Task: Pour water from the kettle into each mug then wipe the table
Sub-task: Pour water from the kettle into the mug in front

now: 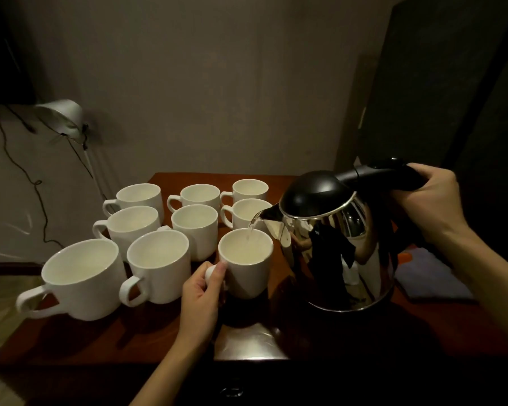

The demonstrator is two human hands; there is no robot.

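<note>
- Kettle (pixel 340 244) hangs tilted above the right half of the table (pixel 247 341), spout pointing left and slightly away, black handle trailing off to the right; its long line from handle to spout runs right to left across the view.
- Right hand (pixel 428 200) is wrapped around that black handle, fingers curled over the top.
- Left hand (pixel 206 291) pinches the handle of the near mug (pixel 245 265), thumb and fingers closed on the loop, steadying it at the front of the table, just left of the kettle's body.
- Water (pixel 251 230) falls in a thin stream from the spout into this mug; the spout tip sits just above the mug's far rim, so the pour depends on keeping spout over opening.
- Eight other white mugs stand in rows to the left and behind. The closest unheld one, the front middle mug (pixel 159 265), is just left of the held mug; the large front left mug (pixel 81 276) sits near the table's left front corner.
- Judging from this, later pours lie to the left and farther back from the kettle, so the right arm must reach across over the held mug; the left hand is nearer to those mugs.
- Room is tight: mugs nearly touch, and the back right mug (pixel 248 213) sits right under the spout.
- Blue cloth (pixel 428 276) lies on the right edge of the table behind the kettle, nearest the right hand, for wiping.
</note>
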